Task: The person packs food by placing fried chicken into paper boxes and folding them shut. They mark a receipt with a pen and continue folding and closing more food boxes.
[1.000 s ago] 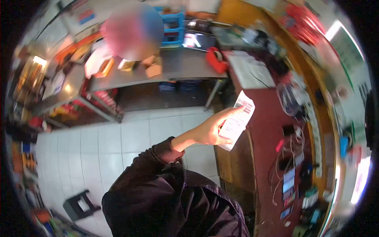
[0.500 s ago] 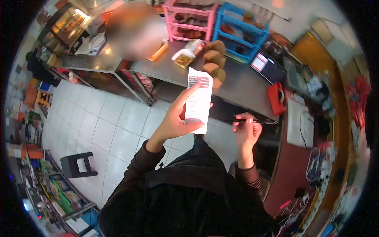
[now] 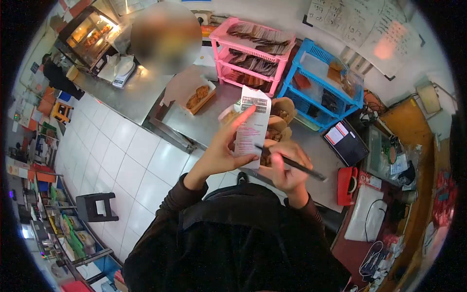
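A long printed receipt (image 3: 252, 134) is held upright by my left hand (image 3: 219, 151), thumb at its lower end and index finger across its printed upper part. My right hand (image 3: 289, 170) grips a black pen (image 3: 307, 170), its tip at the right edge of the paper; whether it touches cannot be made out. Behind the receipt and my right hand stand several open brown cardboard food boxes (image 3: 283, 108), partly hidden. To their left on the metal counter (image 3: 224, 100) sits an open box of fried food (image 3: 198, 97).
A pink rack (image 3: 248, 53) and a blue rack (image 3: 318, 82) stand along the back of the counter. On the right are a dark tablet (image 3: 346, 144) and a red device (image 3: 346, 186). A black stool (image 3: 97, 208) stands on the tiled floor; a person (image 3: 58, 78) is far left.
My right hand has brought the pen left and up to the receipt. The view has come closer to the counter, and the food in the boxes now shows. My left hand still holds the receipt.
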Action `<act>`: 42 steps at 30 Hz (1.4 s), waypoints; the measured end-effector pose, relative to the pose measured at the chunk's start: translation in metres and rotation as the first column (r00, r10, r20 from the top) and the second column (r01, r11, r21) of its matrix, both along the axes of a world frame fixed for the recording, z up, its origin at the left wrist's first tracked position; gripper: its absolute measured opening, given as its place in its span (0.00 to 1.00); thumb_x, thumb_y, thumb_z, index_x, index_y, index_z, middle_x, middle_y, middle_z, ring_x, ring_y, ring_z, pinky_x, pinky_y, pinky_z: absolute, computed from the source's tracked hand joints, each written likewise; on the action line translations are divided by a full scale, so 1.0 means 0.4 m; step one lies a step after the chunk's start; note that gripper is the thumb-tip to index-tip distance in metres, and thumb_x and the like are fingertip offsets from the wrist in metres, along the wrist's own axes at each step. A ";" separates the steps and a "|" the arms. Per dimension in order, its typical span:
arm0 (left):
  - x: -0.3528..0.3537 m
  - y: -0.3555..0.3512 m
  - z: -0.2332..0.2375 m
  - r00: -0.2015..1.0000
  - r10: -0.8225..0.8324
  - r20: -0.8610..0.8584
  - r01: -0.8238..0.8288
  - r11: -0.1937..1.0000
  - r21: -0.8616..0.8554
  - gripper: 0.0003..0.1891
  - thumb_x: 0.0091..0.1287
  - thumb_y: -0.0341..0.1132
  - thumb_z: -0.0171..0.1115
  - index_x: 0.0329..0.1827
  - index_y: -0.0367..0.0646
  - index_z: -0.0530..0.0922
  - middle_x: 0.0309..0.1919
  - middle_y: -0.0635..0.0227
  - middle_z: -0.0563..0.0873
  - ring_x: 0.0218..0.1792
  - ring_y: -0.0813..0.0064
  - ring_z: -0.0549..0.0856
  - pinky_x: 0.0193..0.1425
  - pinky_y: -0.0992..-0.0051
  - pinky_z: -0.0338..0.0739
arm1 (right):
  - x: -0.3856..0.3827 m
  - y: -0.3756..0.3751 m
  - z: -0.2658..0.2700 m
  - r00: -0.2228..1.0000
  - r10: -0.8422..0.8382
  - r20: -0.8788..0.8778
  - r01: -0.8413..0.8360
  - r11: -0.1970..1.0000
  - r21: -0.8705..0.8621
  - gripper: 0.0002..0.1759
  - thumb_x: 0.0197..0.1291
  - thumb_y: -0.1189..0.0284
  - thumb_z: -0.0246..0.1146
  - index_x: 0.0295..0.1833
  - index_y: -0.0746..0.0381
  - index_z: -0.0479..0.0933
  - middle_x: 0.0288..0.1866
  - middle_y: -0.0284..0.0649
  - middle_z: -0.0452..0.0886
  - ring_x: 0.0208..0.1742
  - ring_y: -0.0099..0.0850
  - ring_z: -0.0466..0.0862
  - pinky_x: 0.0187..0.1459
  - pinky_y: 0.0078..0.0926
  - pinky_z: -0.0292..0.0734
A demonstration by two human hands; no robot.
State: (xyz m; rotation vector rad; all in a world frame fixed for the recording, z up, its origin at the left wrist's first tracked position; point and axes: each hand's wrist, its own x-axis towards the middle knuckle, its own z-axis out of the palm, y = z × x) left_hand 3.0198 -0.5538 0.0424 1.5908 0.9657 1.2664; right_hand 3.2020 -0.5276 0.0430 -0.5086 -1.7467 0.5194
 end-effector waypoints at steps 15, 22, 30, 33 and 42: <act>-0.110 0.174 -0.025 0.996 -0.043 0.073 0.044 0.999 -0.010 0.51 0.45 0.20 0.71 0.74 0.47 0.54 0.65 0.63 0.63 0.66 0.69 0.66 0.65 0.72 0.66 | -0.023 0.076 0.068 0.566 0.442 -0.696 -0.822 0.362 -0.439 0.29 0.61 0.53 0.58 0.55 0.67 0.66 0.45 0.53 0.80 0.32 0.36 0.84 0.25 0.24 0.77; -0.206 0.199 -0.010 0.993 -0.118 -0.021 0.119 0.993 0.028 0.52 0.45 0.22 0.73 0.74 0.44 0.52 0.70 0.61 0.59 0.68 0.70 0.64 0.65 0.71 0.66 | -0.146 0.083 0.090 0.994 0.084 0.070 -0.030 0.824 -0.565 0.40 0.68 0.42 0.37 0.35 0.69 0.79 0.25 0.40 0.80 0.23 0.24 0.81 0.20 0.16 0.65; -0.273 0.205 -0.002 0.982 -0.185 0.045 0.185 0.983 0.009 0.53 0.44 0.22 0.74 0.74 0.45 0.51 0.70 0.62 0.58 0.67 0.69 0.64 0.65 0.71 0.67 | -0.259 0.114 0.046 0.978 -0.092 0.185 0.133 0.967 -0.218 0.07 0.57 0.74 0.61 0.40 0.64 0.79 0.32 0.44 0.81 0.31 0.38 0.82 0.34 0.29 0.76; -0.287 0.206 0.000 0.976 -0.187 0.112 0.195 0.978 -0.067 0.55 0.41 0.26 0.77 0.73 0.39 0.52 0.72 0.60 0.57 0.70 0.69 0.60 0.70 0.70 0.58 | -0.266 0.118 0.046 0.963 -0.118 0.243 0.176 0.956 -0.233 0.06 0.57 0.75 0.61 0.40 0.64 0.79 0.32 0.44 0.81 0.32 0.39 0.82 0.35 0.29 0.76; -0.313 0.220 -0.003 0.985 -0.155 -0.081 0.166 0.974 0.155 0.55 0.40 0.24 0.76 0.74 0.42 0.52 0.71 0.60 0.58 0.69 0.67 0.63 0.70 0.68 0.60 | -0.296 0.093 0.041 0.964 -0.051 0.262 0.067 0.996 -0.052 0.08 0.62 0.70 0.58 0.36 0.64 0.73 0.27 0.40 0.79 0.24 0.35 0.79 0.28 0.28 0.73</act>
